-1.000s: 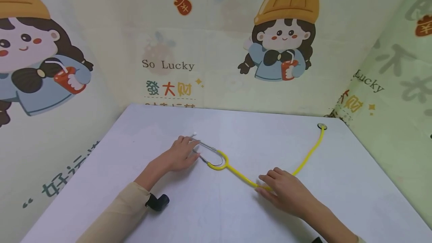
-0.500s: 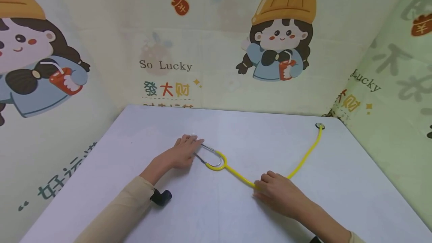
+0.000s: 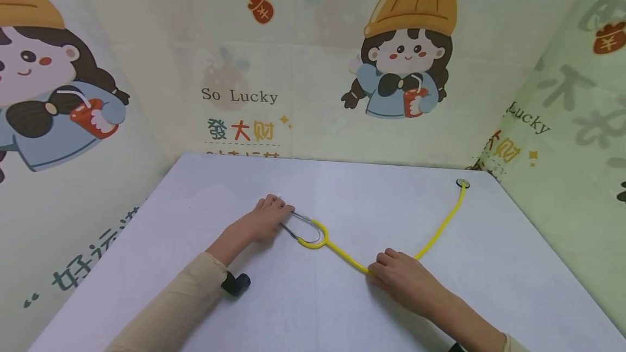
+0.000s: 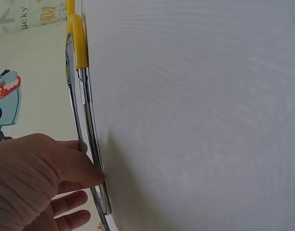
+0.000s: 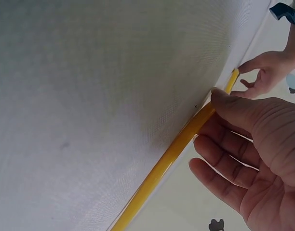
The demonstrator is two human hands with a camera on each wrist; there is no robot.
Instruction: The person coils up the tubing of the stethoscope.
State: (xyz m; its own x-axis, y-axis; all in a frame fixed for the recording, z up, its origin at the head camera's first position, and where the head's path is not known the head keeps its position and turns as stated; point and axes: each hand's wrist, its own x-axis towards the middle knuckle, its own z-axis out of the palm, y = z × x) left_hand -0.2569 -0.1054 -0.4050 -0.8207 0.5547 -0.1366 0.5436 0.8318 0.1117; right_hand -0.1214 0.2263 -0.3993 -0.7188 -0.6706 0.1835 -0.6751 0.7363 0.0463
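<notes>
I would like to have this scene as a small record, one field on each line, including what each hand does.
Surface: white table
Object: stethoscope, lying on the table
Left hand: pinches the metal ear tubes
Right hand: pinches the yellow tubing
Chest piece: near the table's far right corner
Backdrop: cartoon-printed

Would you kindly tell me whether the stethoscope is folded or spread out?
Spread out: its yellow tube runs across the table, from the metal ear tubes to the chest piece.
</notes>
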